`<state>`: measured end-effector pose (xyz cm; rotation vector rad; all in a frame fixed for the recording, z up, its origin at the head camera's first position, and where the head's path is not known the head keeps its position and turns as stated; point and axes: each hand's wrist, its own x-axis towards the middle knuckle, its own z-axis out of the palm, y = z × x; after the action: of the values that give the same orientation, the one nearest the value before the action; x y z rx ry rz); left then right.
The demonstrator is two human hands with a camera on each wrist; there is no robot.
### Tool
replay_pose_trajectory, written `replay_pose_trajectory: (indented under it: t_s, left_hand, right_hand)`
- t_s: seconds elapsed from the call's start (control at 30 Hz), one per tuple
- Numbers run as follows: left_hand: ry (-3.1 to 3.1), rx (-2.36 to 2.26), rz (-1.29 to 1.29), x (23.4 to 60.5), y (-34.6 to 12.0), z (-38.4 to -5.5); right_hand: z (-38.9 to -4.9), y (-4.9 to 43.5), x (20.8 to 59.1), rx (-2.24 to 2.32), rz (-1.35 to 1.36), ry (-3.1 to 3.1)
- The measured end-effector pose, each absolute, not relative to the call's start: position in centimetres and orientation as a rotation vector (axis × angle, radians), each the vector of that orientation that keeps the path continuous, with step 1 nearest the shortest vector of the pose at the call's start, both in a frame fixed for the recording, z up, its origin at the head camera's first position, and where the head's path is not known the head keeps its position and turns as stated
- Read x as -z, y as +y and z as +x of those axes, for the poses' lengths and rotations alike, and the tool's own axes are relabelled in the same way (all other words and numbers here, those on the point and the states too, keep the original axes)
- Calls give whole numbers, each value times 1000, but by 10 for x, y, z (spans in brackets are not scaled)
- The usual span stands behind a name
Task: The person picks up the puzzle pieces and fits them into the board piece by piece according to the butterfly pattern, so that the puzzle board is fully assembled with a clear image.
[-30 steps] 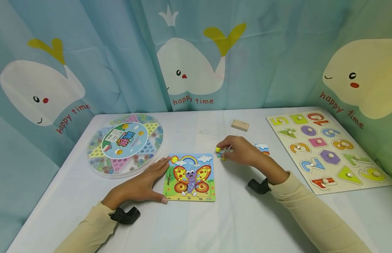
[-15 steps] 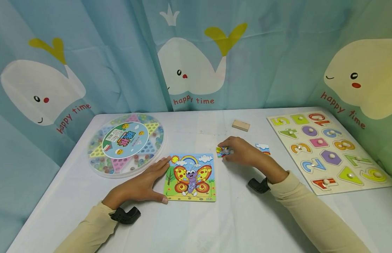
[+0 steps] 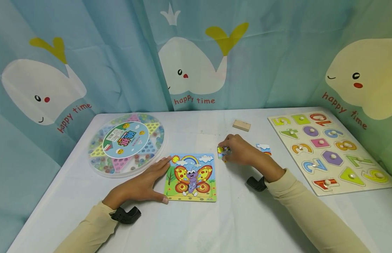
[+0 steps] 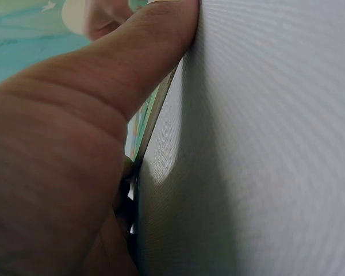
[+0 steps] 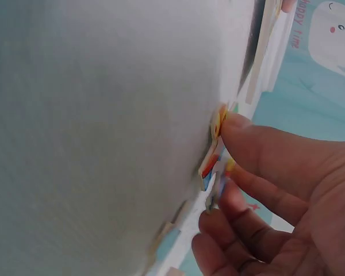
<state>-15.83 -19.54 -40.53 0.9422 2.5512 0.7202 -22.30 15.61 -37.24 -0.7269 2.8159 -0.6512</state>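
Observation:
A square butterfly jigsaw puzzle (image 3: 193,179) lies flat on the white table in the head view. My left hand (image 3: 143,184) rests at its left side, fingers straight along the edge and thumb at the lower left corner. Just right of the puzzle, my right hand (image 3: 241,151) pinches a small colourful puzzle piece (image 3: 220,152) close over the table, its fingers covering much of it. In the right wrist view the thumb presses the yellow end of this wooden puzzle piece (image 5: 209,164), and a blurred bit of colour shows among the fingers.
A cloud-and-rainbow puzzle piece (image 3: 263,148) lies behind the right wrist. A small wooden block (image 3: 241,125) sits farther back. At left is a round marble game board (image 3: 126,168); at right, a number-and-shape peg board (image 3: 309,165). A whale-print curtain (image 3: 262,77) hangs behind the table.
The right fingers have shifted slightly around the small puzzle piece, which shows at a changing angle beneath them. The left hand and the butterfly puzzle have stayed in place.

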Motion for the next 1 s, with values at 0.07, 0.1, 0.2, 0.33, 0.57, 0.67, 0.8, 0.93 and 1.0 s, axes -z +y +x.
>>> replay_pose_trajectory:
  t_s: [0.07,0.1,0.2,0.33,0.57,0.67,0.8,0.93,1.0]
  left_hand:
    - [2551,-718,942,405,-195,-158]
    - [2549,-718,939,405,-195,-158]
    - [2551,-721,933,405,-195,-158]
    - [2551,-723,927,406,-195,-159]
    - [2549,-725,937,404,-196,-159]
    - [2547,-729,942,404,-196,-159]
    - [2547,-731,951,404,-196,-158]
    - [2551,-733,965,405,-196,-159]
    - [2552,-735,967,406,-196,-159]
  right_hand:
    - [-222,156,371,615,-737,2835]
    - [-221,156,370,607,-748,2844]
    - [-221,156,368,615,-760,2862]
    - [-220,159,366,682,-788,2873]
    - [-216,162,359,795,-905,2876]
    - [-214,164,356,802,-927,2874]
    - [-213,165,355,834,-917,2846]
    - [-211,164,354,857,-895,2811]
    - [-211,164,354,859,-900,2800]
